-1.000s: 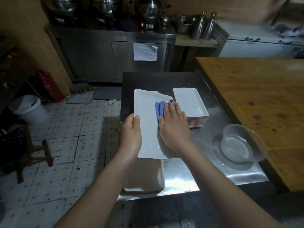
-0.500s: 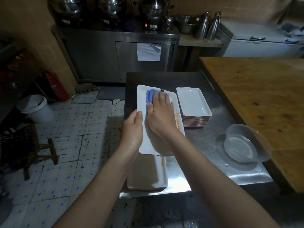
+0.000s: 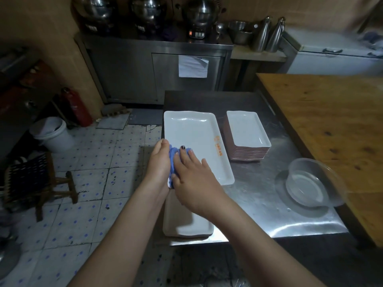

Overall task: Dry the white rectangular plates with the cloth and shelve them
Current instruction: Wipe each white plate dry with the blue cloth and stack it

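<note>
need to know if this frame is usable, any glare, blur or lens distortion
Head view: dim overall, strong glare on the steel table at its near right corner, small glints on the white rectangular plate. Head view: the chest freezer in the top right corner is smeared. Head view: wide-angle bending tilts the steel cabinet; the left hand, right hand and blue cloth are sharp.

Both forearms (image 3: 128, 224) are bare from the wrists back to the lower edge of view. The right hand (image 3: 193, 183) has dark, glossy polish on one fingernail (image 3: 182, 147); the nail on the finger beside it looks pale. The left hand (image 3: 158, 164) has a short, plain thumbnail (image 3: 165, 141).
</note>
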A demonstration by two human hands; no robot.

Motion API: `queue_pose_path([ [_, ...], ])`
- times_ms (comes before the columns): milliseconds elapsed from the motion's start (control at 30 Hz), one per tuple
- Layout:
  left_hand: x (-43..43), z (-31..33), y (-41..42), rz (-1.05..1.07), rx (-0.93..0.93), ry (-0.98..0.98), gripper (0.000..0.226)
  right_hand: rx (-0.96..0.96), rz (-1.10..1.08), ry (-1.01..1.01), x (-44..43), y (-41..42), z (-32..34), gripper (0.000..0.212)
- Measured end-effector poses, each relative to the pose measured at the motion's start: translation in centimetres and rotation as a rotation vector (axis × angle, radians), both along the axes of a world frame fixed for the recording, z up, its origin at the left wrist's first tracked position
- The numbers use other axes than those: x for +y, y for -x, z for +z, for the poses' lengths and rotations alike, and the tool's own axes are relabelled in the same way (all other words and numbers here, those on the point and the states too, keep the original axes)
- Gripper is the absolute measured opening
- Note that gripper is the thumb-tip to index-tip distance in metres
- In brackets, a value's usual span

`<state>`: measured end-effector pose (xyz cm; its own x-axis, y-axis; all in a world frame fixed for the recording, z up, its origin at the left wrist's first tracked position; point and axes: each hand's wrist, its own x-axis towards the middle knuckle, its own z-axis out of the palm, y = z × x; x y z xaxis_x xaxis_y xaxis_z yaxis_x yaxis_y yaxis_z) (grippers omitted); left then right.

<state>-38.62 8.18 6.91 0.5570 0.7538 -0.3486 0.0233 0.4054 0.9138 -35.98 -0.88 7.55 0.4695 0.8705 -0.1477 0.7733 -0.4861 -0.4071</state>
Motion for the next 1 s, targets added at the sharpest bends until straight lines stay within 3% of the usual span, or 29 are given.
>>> queue_pose_path([
  [333, 0.4, -0.3, -0.1, -0.021, 0.117, -0.142, 0.034, -0.183, -0.17, 0.136, -3.4, -3.1, -0.6, 0.054],
  [567, -0.2, 0.0, -0.8, -0.041, 0.111, -0.206, 0.025, -0.236, -0.223, 0.074, -3.6, -4.3, -1.5, 0.056],
  [800, -1.4, -0.5, -0.5, -0.089, 0.125, -0.237, 0.035, -0.3, -0.297, 0.08, 0.5, -9.8, -1.3, 0.056],
  [1000, -0.3, -0.1, 0.0, -0.074, 0.137, -0.232, 0.03, -0.261, -0.203, 0.065, -0.5, -8.1, -1.7, 0.057],
])
